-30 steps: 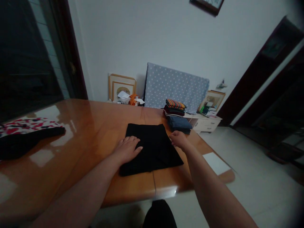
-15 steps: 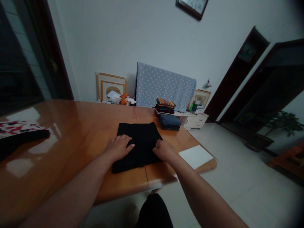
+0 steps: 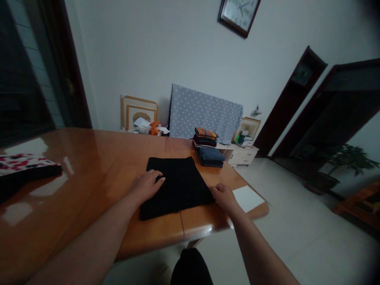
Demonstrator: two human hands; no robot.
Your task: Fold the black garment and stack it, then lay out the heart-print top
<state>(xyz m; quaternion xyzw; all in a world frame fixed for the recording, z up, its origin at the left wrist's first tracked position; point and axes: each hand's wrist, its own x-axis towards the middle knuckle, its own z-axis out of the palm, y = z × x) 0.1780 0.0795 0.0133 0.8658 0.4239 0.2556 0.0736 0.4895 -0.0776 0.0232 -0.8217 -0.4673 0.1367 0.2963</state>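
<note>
A folded black garment [image 3: 178, 186] lies flat near the front edge of a glossy wooden table [image 3: 97, 166]. My left hand [image 3: 147, 185] rests flat on its left side, fingers stretched out. My right hand [image 3: 223, 196] sits at the garment's near right corner, fingers curled against the edge; whether it pinches the cloth is unclear.
A stack of folded clothes [image 3: 208, 147] stands at the table's far right. A white sheet [image 3: 247, 198] lies by the right corner. A red-patterned cloth with a dark one [image 3: 23, 168] lies at the left. Framed pictures, a dotted covered board [image 3: 204, 114] and a low cabinet stand behind.
My right hand has slid from the middle of the garment's right side out to its near right corner. The left hand has stayed put. The camera has tilted slightly.
</note>
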